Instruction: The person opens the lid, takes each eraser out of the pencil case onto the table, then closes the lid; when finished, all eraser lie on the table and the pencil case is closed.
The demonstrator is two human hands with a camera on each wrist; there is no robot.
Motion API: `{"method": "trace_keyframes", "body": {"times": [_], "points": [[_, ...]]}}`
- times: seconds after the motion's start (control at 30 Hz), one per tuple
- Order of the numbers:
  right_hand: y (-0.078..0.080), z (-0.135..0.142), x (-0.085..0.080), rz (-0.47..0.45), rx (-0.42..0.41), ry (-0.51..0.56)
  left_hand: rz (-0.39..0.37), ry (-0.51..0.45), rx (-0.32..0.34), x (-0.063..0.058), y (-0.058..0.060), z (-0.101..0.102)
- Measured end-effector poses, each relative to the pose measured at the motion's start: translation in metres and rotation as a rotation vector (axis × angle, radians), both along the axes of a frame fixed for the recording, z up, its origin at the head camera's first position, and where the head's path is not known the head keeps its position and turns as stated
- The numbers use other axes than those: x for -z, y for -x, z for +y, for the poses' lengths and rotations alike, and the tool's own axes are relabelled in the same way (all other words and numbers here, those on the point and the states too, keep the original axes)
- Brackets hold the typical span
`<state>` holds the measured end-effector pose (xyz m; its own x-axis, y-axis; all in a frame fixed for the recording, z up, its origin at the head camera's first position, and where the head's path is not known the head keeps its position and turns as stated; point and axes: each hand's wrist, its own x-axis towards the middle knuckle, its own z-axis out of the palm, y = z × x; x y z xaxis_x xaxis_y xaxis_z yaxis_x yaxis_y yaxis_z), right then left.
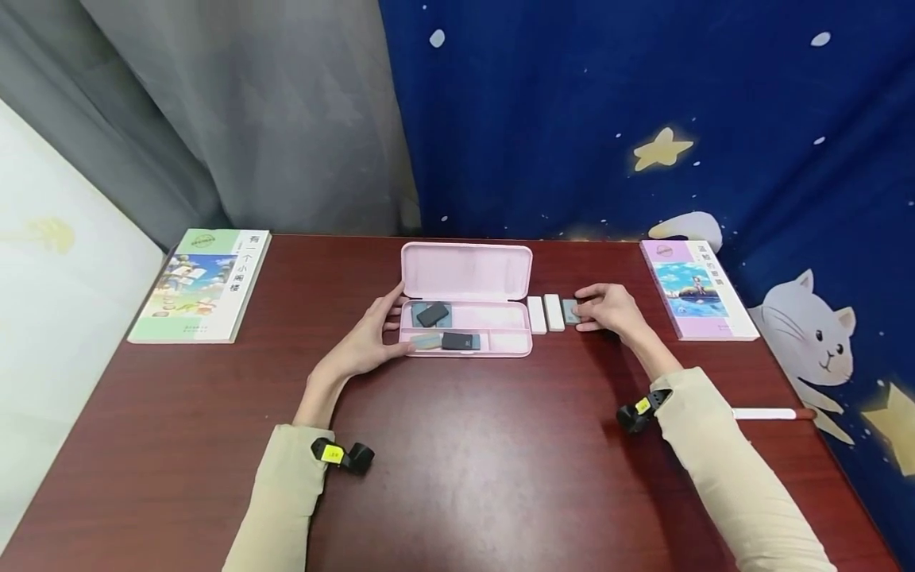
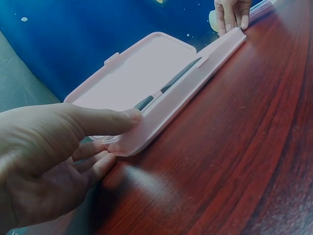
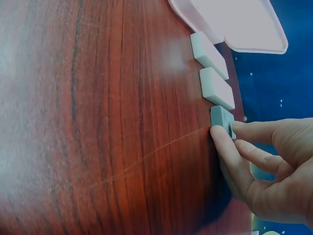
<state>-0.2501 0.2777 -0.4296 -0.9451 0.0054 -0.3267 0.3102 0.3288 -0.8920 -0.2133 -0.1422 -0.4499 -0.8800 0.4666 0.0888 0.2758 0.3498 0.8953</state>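
An opened pink pencil case (image 1: pixel 493 317) lies on the table with its lid (image 1: pixel 466 272) tilted back. My left hand (image 1: pixel 363 340) grips its left end, the thumb at the front corner and the fingers around the side and back. Inside are a dark block (image 1: pixel 432 314) on a blue-grey slab, a black-sleeved eraser (image 1: pixel 457 342) and a paler piece (image 1: pixel 426 342). To the right of the case, my right hand (image 1: pixel 611 308) pinches a small grey-green eraser (image 3: pixel 221 116) at the end of a row. Two white erasers (image 1: pixel 536 315) stand between it and the case.
A green-covered book (image 1: pixel 193 290) lies at the table's back left, a purple-covered one (image 1: pixel 693 290) at the back right. Beside my right sleeve is a white pen-like stick (image 1: pixel 765 414) with a brown end. Curtains (image 1: pixel 536 119) hang behind the table (image 1: pixel 472 461).
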Motion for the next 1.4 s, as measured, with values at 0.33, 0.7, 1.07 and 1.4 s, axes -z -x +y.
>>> {"method": "trace_keyframes", "body": {"times": [0.33,0.7,1.07,1.4], "points": [[-0.009,-0.004,-0.017,0.101,-0.002,-0.035,0.009,0.008,0.012,-0.004,0.003,0.003],[-0.034,-0.077,-0.030,0.223,-0.169,-0.202,0.003,0.009,0.014,0.005,-0.009,0.005],[-0.036,-0.145,-0.017,0.364,-0.408,-0.245,0.009,-0.002,0.016,0.002,-0.003,0.004],[-0.033,-0.174,-0.020,0.438,-0.534,-0.400,-0.005,0.008,-0.008,0.002,-0.001,0.001]]}}
